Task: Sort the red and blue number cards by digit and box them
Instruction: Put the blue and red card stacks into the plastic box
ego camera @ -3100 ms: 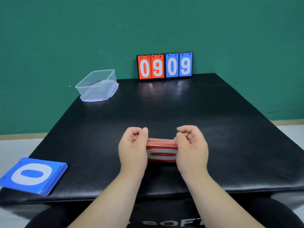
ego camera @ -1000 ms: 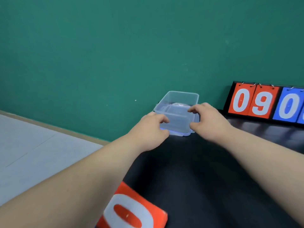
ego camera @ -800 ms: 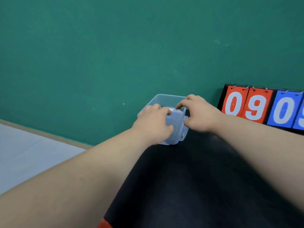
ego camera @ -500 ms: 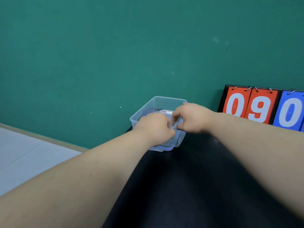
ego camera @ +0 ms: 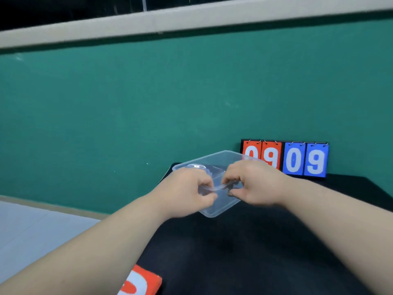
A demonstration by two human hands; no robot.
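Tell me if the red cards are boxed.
No: the red cards lie on the mat, well apart from the box.

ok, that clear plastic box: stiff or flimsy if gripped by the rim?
Probably flimsy: the near rim of the clear box bows between the left hand and right hand pinching it. Likely light: it sits tilted in a rim-only grip. Glossy walls may slip.

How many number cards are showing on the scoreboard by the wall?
4, side by side: red 0 at the left end, half hidden behind the clear box, then red 9, blue 0 and blue 9 at the right end. More may hang behind.
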